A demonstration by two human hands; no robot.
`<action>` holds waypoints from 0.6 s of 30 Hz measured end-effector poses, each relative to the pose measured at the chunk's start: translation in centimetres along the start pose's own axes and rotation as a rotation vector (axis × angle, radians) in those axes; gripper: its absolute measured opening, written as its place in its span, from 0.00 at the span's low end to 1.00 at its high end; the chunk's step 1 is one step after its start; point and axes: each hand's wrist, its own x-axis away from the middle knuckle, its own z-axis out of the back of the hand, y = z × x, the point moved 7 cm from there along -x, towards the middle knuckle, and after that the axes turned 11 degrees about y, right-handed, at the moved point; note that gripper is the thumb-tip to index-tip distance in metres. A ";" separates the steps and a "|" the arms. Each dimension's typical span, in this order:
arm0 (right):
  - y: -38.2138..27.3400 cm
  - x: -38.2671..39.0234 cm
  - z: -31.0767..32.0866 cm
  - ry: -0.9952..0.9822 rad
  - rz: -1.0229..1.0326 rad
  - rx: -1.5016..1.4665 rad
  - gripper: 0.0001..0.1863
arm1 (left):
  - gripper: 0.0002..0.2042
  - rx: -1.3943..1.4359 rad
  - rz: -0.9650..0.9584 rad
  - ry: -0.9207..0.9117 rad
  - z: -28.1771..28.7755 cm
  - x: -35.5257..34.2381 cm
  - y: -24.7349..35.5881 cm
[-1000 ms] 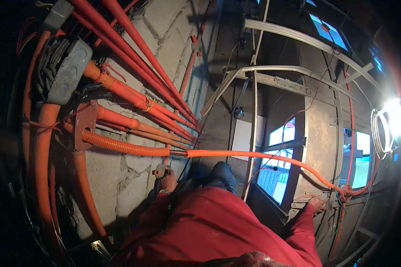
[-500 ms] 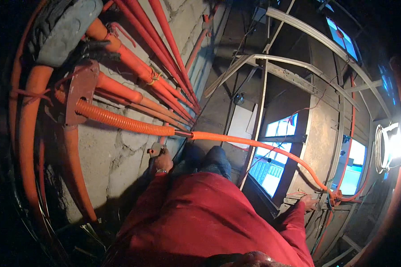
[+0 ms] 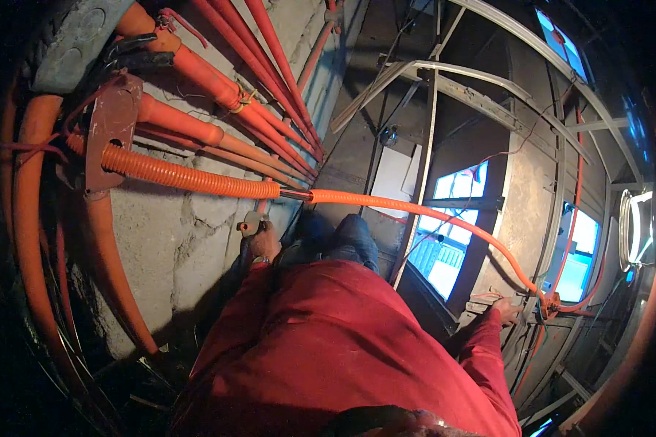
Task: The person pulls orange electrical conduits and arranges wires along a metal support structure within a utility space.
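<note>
My left hand [image 3: 264, 243] is closed around a small pale, rounded piece [image 3: 251, 224] with a dark opening, close to the block wall; its exact kind does not show. Over on the right, my right hand [image 3: 508, 312] has its fingers bent onto the metal frame [image 3: 481, 306], beside a small orange junction box [image 3: 550, 306]. Between the hands an orange corrugated conduit [image 3: 415, 209] arcs from that box to the left. Dark cables [image 3: 294, 194] bridge a short gap to a thicker corrugated conduit [image 3: 189, 177], which enters a reddish box [image 3: 114, 135] on the wall.
Several orange pipes [image 3: 211, 87] run along the block wall [image 3: 197, 255]. A grey box [image 3: 80, 44] sits at upper left. Metal ceiling channels [image 3: 517, 51] cross overhead at right, near window openings [image 3: 444, 247] and a bright lamp [image 3: 638, 229].
My view has shifted slightly, so the wall pipes and boxes sit further left. Both hands stay at about the same places, with the left still on the pale piece.
</note>
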 end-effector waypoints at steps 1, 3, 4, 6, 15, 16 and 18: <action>-0.1 0.2 0.1 -0.025 0.006 -0.008 0.38 | 0.24 -0.001 0.002 -0.001 -0.1 0.0 -0.2; 0.5 -0.2 0.3 -0.039 0.011 0.002 0.38 | 0.21 0.081 -0.109 0.031 0.0 0.2 0.0; 0.5 -0.3 0.0 -0.029 0.004 -0.023 0.38 | 0.21 0.080 -0.112 0.021 -1.2 -0.1 0.0; 0.1 -0.1 -0.4 -0.028 0.008 -0.041 0.38 | 0.18 0.058 -0.054 0.076 -3.1 -0.9 -0.9; 0.4 -0.6 -0.7 0.021 0.000 0.004 0.37 | 0.19 0.107 0.011 0.124 -1.3 0.0 -0.2; 0.8 -0.9 -1.1 0.018 -0.005 0.002 0.37 | 0.20 0.113 0.027 0.095 -1.2 0.0 -0.4; 0.4 -0.5 -1.2 0.079 0.022 0.011 0.37 | 0.22 0.185 -0.041 0.114 -1.5 0.0 -1.2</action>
